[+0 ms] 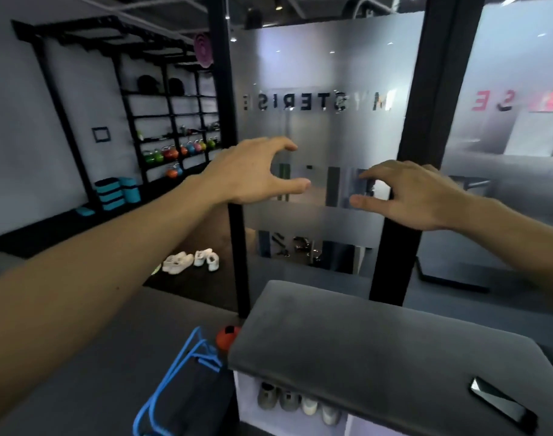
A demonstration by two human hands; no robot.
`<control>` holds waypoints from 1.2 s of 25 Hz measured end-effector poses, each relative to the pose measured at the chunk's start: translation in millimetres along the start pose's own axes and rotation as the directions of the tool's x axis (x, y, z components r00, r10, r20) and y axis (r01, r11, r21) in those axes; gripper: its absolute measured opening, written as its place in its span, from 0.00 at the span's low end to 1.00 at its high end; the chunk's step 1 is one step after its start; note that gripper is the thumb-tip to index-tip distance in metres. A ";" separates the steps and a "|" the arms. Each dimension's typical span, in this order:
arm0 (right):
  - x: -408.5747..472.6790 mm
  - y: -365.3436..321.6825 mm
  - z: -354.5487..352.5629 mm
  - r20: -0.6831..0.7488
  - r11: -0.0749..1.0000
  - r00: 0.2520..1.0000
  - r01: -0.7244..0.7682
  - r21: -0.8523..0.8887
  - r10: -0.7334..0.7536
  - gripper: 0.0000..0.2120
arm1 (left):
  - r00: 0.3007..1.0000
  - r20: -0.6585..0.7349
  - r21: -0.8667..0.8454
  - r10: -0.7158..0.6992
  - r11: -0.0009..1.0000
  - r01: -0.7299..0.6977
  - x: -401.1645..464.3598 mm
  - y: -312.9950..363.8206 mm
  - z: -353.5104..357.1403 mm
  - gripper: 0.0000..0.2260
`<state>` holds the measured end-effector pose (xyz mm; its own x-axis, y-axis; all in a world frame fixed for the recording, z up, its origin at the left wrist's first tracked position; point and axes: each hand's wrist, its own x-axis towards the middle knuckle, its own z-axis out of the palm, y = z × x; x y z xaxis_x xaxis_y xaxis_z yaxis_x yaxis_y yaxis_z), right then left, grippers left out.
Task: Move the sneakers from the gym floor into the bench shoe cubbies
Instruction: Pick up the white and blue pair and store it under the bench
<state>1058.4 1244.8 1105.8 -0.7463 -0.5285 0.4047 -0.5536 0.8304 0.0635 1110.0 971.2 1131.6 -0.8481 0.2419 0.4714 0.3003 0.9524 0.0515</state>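
- Both hands are raised in front of the frosted glass partition, well above the floor and holding nothing.
- The left hand is released, fingers loosely curved with the thumb spread below them, palm turned to the right.
- The right hand is likewise released, fingers relaxed and reaching left, thumb pointing toward the left hand; a gap lies between the two.
- Two pairs of white sneakers lie on the dark gym floor far below and beyond the left hand, just left of the black post of the partition. They are well apart from both hands.
- The table, a bench with a grey padded top, stands near the viewer, below the right hand.
- In the cubby under the left end of the table, four shoe toes show in a row: two grey shoes on the left and two pale shoes beside them.
- A black phone lies on the right part of the padded top.
- A dark bag with blue straps sits on the floor just left of the table, with an orange ball behind it.
- Against the far wall, a black rack holds coloured kettlebells; teal blocks are stacked at its foot.
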 end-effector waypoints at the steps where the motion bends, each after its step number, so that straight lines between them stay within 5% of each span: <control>1: 6.4 -6.2 1.1 0.029 1.000 0.999 0.027 0.012 -0.027 0.39 | 1.000 0.009 0.007 -0.027 1.000 0.027 -8.0 -7.7 -6.6 0.37; 13: 153.9 -236.1 32.7 0.026 0.935 0.950 0.300 0.189 -0.310 0.38 | 0.951 0.022 0.181 -0.307 0.937 0.299 -136.1 -217.9 -98.1 0.35; 21: 282.5 -418.4 66.4 -0.027 0.899 0.932 0.355 0.255 -0.360 0.41 | 0.920 0.006 0.221 -0.391 0.898 0.380 -189.9 -400.7 -148.6 0.37; 30: 456.1 -518.9 156.8 -0.015 0.911 0.940 0.335 0.241 -0.342 0.40 | 0.898 0.035 0.213 -0.439 0.881 0.422 -157.1 -616.4 -118.0 0.34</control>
<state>947.3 545.1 1114.4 -0.5063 -0.7778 0.3725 -0.8435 0.5365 -0.0262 1109.6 324.2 1129.7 -0.9087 -0.1939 0.3697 -0.1860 0.9809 0.0571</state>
